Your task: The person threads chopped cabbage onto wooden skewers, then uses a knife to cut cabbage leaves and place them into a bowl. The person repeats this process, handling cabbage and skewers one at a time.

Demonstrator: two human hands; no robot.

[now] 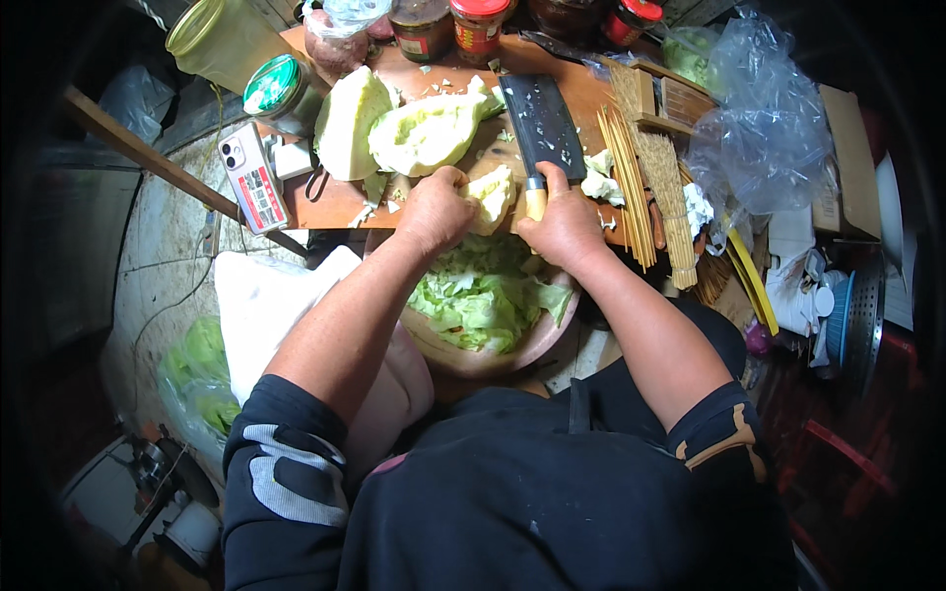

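Observation:
In my left hand (441, 208) is a small pale cabbage piece (494, 198), pinched at its left side by the front edge of the wooden board. My right hand (563, 223) grips the light wooden handle (536, 202) of a cleaver. Its dark broad blade (541, 122) points away from me, specked with cabbage bits. Beyond my left hand rest two large cut cabbage pieces, one standing (353, 124) and one with a hollowed face (425, 134). Below the board's edge, between my forearms, a pinkish basin (543, 351) holds torn cabbage leaves (480, 306).
A smartphone (253, 177) and a green-lidded jar (272, 92) stand at the left. Red-lidded jars (477, 33) line the back. Bamboo skewers (627, 188), a straw brush (665, 199) and plastic bags (768, 125) lie right. White cloth (273, 303) hangs beside my left forearm.

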